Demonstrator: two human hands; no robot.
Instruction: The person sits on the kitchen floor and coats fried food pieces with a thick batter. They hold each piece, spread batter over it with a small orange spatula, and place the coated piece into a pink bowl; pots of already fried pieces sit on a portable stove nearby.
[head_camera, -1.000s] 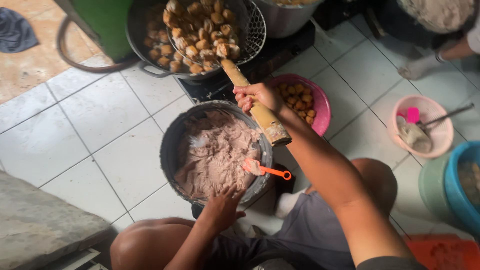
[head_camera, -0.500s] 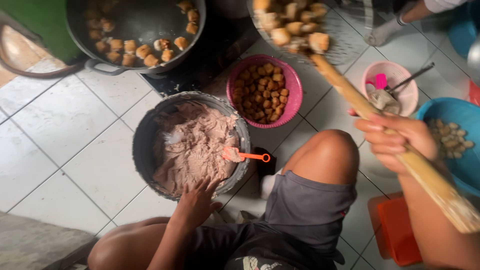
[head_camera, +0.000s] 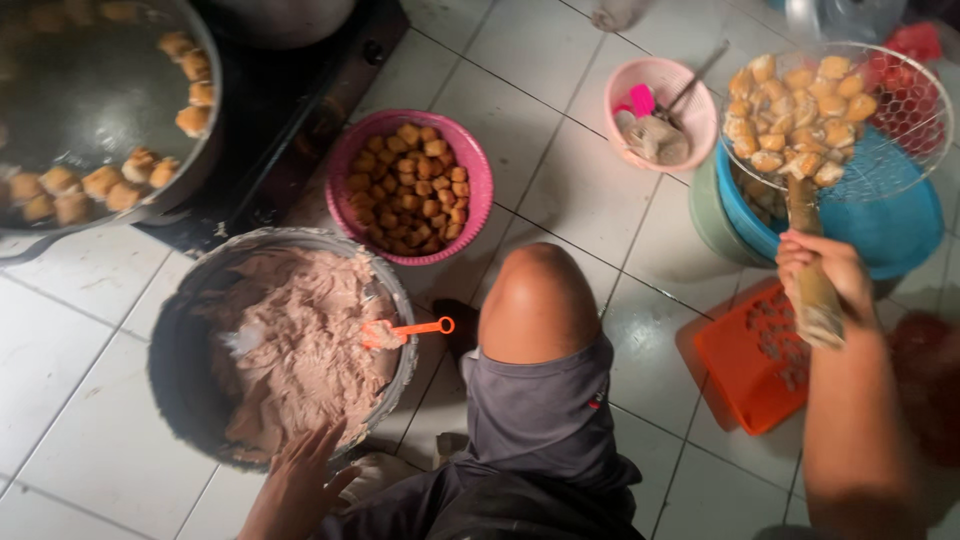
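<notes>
My right hand (head_camera: 825, 270) grips the wooden handle of a wire skimmer (head_camera: 850, 120) full of golden fried pieces, held over a blue basin (head_camera: 890, 225) at the right. My left hand (head_camera: 300, 480) rests with fingers spread on the near rim of a grey metal bowl (head_camera: 170, 370) holding pinkish-brown paste. An orange spatula (head_camera: 405, 330) lies on the paste at the bowl's right rim. My bent knee (head_camera: 540, 300) sits between the two hands.
A black wok (head_camera: 120, 110) with frying pieces sits on a dark stove at the top left. A pink basket (head_camera: 475, 175) of fried pieces stands beside it. A small pink bowl (head_camera: 690, 115) with utensils and an orange lid (head_camera: 750, 360) lie on the white tiled floor.
My right hand has carried the loaded skimmer from the wok rightward, until it hangs over the blue basin. My view followed to the right. The left hand stayed at the paste bowl.
</notes>
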